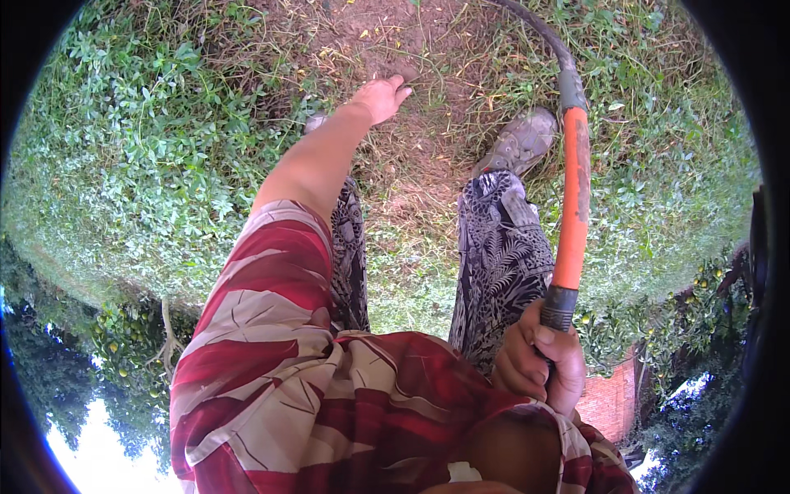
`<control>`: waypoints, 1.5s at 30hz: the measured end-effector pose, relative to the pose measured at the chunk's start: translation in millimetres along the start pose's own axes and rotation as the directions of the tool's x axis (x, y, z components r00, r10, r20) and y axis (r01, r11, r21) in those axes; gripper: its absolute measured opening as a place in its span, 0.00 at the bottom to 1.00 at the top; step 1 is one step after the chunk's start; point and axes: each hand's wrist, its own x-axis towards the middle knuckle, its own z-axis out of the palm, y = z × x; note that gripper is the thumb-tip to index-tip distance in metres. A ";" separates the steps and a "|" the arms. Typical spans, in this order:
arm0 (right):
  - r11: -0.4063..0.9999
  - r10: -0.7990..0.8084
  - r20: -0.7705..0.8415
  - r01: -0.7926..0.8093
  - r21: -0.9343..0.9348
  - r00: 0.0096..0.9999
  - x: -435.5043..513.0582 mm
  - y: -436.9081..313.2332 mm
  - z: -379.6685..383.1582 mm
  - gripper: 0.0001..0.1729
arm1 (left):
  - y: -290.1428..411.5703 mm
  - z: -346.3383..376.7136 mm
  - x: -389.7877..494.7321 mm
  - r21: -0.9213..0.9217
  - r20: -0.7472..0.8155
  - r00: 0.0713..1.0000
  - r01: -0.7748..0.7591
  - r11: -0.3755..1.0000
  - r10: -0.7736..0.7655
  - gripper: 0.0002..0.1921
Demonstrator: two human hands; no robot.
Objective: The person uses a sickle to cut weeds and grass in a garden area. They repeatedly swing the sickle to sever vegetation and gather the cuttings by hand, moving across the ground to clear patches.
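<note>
My right hand [540,361] is closed around the black grip of a curved tool with an orange handle [574,197]; it looks like a sickle or a saw. The handle rises from the fist past my right leg, and its dark curved end [546,28] runs out at the top edge, so its tip is hidden. My left hand [381,99] reaches down over bare reddish soil [395,37], with thumb and fingers apart; dry stems and grass lie close to the fingers. Nothing is visible in that hand, though part of the palm side cannot be seen.
My shoe [534,136] stands on the right beside the soil strip, and the other shoe is mostly behind my left arm. Leafy green plants [142,142] cover both sides. Fruit trees [123,346] and a brick wall [611,395] show along the lower rim.
</note>
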 end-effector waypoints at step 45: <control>0.983 -0.077 -0.030 0.071 -0.169 0.997 1.8 8.8 18.9 0.06 | -48.9 -289.7 -124.7 -0.658 -0.709 0.479 -0.714 0.240 -0.517 0.14</control>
